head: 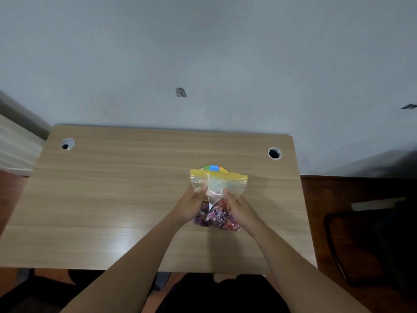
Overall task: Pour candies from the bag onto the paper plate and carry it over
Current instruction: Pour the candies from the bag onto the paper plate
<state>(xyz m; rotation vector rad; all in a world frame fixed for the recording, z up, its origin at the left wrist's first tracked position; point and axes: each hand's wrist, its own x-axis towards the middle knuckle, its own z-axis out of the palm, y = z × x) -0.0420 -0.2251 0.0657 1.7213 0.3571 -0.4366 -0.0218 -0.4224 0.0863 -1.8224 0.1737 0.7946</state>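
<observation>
A clear zip bag (217, 185) with a yellow top strip is held upright above the wooden desk (112, 199). Purple and red wrapped candies (214, 216) fill its lower part. My left hand (193, 203) grips the bag's left side and my right hand (237, 205) grips its right side, both at mid height. Behind the bag, only the colourful rim of the paper plate (212, 167) shows; the rest of it is hidden by the bag.
Two round cable holes (67, 143) (274, 153) sit near the desk's far corners. A grey wall rises behind the desk. A dark chair (372, 245) stands to the right on a reddish floor. A pale cabinet (15, 150) is at the left.
</observation>
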